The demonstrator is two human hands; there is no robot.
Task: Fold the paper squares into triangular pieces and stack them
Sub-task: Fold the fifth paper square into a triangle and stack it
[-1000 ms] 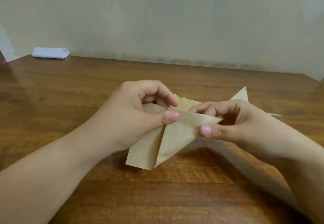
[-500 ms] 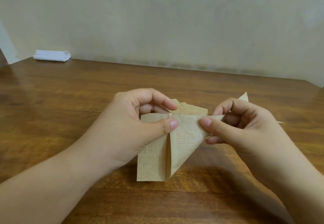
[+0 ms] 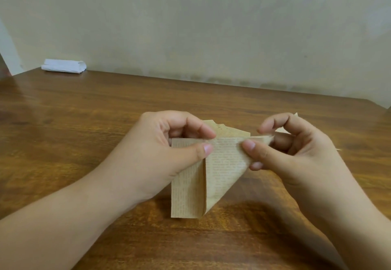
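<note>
Pale plaster wall behind, and a glossy brown wooden worktop [image 3: 88, 121] fills the view. Far back from the paper lies a white folded bundle [image 3: 63, 66]. Centre stage, held just above the wood, is the printed tan paper piece [image 3: 224, 170], half folded with a crease down its middle. Left hand [image 3: 160, 149] has a narrow grip, thumb and forefinger pinching its top edge. Right hand [image 3: 294, 149] pinches the upper right corner. Feather-light, thin and floppy, I'd judge, easily torn; best held at creases and corners. More tan pieces [image 3: 283, 129] peek out just behind.
</note>
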